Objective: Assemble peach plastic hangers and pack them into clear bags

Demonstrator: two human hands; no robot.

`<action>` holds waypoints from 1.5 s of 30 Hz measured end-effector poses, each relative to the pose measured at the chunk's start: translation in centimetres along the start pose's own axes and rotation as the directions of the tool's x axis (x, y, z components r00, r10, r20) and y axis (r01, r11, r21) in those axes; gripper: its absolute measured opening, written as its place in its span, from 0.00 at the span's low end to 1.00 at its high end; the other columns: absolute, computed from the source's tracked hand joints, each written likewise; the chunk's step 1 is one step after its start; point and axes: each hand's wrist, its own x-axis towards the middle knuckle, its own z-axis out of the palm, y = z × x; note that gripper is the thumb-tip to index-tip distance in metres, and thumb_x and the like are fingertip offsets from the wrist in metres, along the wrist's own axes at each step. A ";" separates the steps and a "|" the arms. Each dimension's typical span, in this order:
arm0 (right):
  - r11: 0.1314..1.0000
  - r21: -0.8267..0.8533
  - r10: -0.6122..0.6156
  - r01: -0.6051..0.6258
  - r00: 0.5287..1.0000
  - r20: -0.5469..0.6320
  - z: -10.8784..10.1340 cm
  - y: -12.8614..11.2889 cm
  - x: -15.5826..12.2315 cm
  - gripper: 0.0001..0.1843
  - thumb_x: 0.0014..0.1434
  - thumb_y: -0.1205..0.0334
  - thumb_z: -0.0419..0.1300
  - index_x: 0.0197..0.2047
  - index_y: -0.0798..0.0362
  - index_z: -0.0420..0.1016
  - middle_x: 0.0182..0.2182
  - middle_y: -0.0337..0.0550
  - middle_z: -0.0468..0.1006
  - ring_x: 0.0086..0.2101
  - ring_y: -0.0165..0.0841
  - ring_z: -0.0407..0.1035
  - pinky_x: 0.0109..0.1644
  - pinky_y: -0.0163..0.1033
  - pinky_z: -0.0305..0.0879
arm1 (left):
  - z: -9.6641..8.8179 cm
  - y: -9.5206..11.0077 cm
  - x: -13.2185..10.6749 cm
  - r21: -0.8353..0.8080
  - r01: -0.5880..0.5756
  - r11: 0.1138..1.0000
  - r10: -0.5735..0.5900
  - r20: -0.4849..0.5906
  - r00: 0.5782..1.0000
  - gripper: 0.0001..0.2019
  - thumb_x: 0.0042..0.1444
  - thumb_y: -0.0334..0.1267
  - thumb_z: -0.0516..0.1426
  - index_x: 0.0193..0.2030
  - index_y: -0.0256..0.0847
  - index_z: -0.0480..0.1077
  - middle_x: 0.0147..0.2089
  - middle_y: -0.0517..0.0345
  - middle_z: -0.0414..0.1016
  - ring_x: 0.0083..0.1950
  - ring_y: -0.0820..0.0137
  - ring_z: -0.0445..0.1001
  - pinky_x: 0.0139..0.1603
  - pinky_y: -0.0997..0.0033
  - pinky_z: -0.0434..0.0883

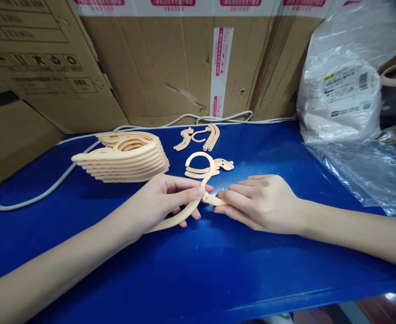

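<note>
Forearms (83,257) extend to left fingers (183,197) and right fingers (236,198), both pinching a hooked piece (213,200).

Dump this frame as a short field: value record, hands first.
left hand: pinching a hooked cream piece
right hand: gripping a cream bar that meets the hooked piece
stack: cream pieces, beyond the left forearm
loose parts: several, cream, beyond the hands
surface: blue table
back: cardboard boxes, white cable
far right: labelled clear plastic bag
</note>
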 end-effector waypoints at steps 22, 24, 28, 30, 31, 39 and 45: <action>0.995 0.083 0.051 -0.058 0.995 0.087 0.0 0.2 0.0 0.23 0.74 0.55 0.47 0.33 0.53 0.76 0.22 0.36 0.77 0.20 0.27 0.68 0.27 0.38 0.51 | 0.3 -0.4 -0.3 0.348 -0.185 0.919 0.165 0.087 0.983 0.16 0.63 0.46 0.53 0.36 0.36 0.77 0.33 0.56 0.77 0.23 0.77 0.70 0.20 0.82 0.65; 0.994 0.092 0.049 -0.058 0.994 0.093 0.0 0.2 0.0 0.23 0.74 0.55 0.47 0.33 0.54 0.76 0.22 0.36 0.77 0.20 0.27 0.68 0.27 0.38 0.50 | 0.3 -0.4 -0.4 0.391 -0.186 0.901 0.163 0.091 0.982 0.18 0.64 0.47 0.52 0.37 0.36 0.77 0.31 0.56 0.77 0.23 0.77 0.69 0.20 0.81 0.64; 0.994 0.095 0.042 -0.051 0.994 0.097 -0.1 0.2 0.1 0.23 0.74 0.55 0.47 0.33 0.54 0.75 0.21 0.36 0.77 0.20 0.27 0.67 0.28 0.37 0.51 | 0.1 -0.4 -0.5 0.551 -0.228 0.803 0.210 0.097 0.973 0.19 0.67 0.47 0.48 0.37 0.38 0.76 0.31 0.58 0.78 0.21 0.77 0.68 0.23 0.79 0.64; 0.993 0.105 0.050 -0.061 0.993 0.104 -0.1 0.2 0.1 0.23 0.73 0.54 0.47 0.34 0.54 0.76 0.22 0.37 0.77 0.21 0.27 0.68 0.29 0.37 0.52 | 0.1 -0.3 -0.6 0.660 -0.276 0.699 0.275 0.108 0.955 0.19 0.68 0.46 0.47 0.33 0.39 0.73 0.30 0.60 0.77 0.22 0.77 0.67 0.25 0.78 0.63; 0.991 0.117 0.054 -0.067 0.992 0.110 0.0 0.3 0.1 0.22 0.73 0.54 0.47 0.34 0.54 0.76 0.23 0.37 0.78 0.22 0.28 0.68 0.30 0.37 0.53 | 0.0 -0.4 -0.6 0.711 -0.304 0.634 0.315 0.121 0.941 0.19 0.68 0.44 0.47 0.31 0.40 0.72 0.29 0.61 0.77 0.23 0.77 0.68 0.27 0.77 0.62; 0.953 0.275 0.102 -0.126 0.990 0.100 0.2 0.7 0.5 0.19 0.70 0.51 0.54 0.33 0.54 0.74 0.27 0.39 0.77 0.28 0.30 0.67 0.35 0.37 0.55 | -0.3 -1.0 -0.7 0.859 -0.399 0.321 0.392 0.264 0.882 0.16 0.70 0.42 0.46 0.38 0.41 0.72 0.36 0.57 0.78 0.34 0.69 0.74 0.34 0.71 0.60; 0.947 0.262 0.179 -0.185 0.983 0.046 0.4 0.8 0.6 0.19 0.66 0.48 0.59 0.30 0.54 0.72 0.26 0.39 0.74 0.29 0.31 0.65 0.39 0.40 0.54 | -0.6 -1.1 -0.6 0.859 -0.448 0.249 0.410 0.325 0.852 0.14 0.70 0.43 0.49 0.37 0.41 0.70 0.34 0.59 0.75 0.29 0.72 0.70 0.31 0.72 0.57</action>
